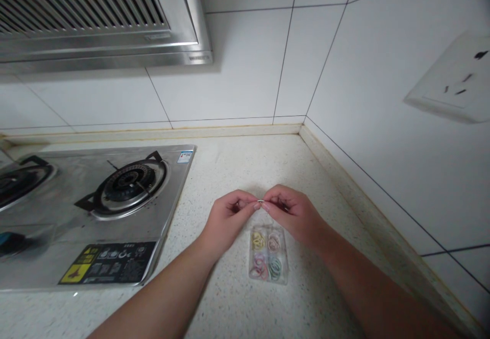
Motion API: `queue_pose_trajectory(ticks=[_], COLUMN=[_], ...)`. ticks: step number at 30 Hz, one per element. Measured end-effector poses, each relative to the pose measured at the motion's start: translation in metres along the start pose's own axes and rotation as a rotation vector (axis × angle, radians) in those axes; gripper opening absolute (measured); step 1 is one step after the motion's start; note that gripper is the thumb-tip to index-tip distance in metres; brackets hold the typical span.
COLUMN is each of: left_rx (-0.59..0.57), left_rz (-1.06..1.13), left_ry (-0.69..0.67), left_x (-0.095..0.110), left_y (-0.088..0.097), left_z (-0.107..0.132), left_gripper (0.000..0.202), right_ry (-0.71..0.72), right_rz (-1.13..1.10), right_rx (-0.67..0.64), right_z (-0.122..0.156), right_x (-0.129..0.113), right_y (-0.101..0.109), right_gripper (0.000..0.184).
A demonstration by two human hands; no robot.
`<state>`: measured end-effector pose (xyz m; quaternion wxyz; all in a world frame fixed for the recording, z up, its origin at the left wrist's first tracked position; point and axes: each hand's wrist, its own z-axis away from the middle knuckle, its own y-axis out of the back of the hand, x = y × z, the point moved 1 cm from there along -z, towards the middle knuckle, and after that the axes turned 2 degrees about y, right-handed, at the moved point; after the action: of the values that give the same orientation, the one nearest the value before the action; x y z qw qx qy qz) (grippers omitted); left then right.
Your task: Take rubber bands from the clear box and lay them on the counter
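My left hand (231, 215) and my right hand (294, 212) meet above the counter, thumbs and forefingers pinched together. Between the fingertips they share a small pale hair tie (261, 201), mostly covered by the fingers. Just below the hands, a clear plastic box (284, 277) lies on the counter. Its compartments hold yellow hair ties (258, 240), pale pinkish ones (274, 242), pink ones (259, 267) and green ones (274, 267).
A steel gas stove (161, 211) with black burners takes up the left side, under a range hood (199, 55). Tiled walls meet in the corner behind the speckled counter (237, 165). A wall socket (455, 81) is on the right.
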<state>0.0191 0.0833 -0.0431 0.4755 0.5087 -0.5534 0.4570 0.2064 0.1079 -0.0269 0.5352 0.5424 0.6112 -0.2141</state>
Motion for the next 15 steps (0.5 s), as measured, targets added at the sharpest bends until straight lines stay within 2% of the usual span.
queue_pose_trajectory(ticks=[15], left_rx=[0.058], left_rz=[0.118], left_ry=[0.016], left_x=[0.0077], left_y=[0.0003], left_z=[-0.0009], left_gripper=[0.020], right_ry=[0.037], right_rz=[0.010], right_rx=[-0.018], right_z=[0.0007], right_x=[-0.0066], right_y=[0.0033], right_gripper=[0.009])
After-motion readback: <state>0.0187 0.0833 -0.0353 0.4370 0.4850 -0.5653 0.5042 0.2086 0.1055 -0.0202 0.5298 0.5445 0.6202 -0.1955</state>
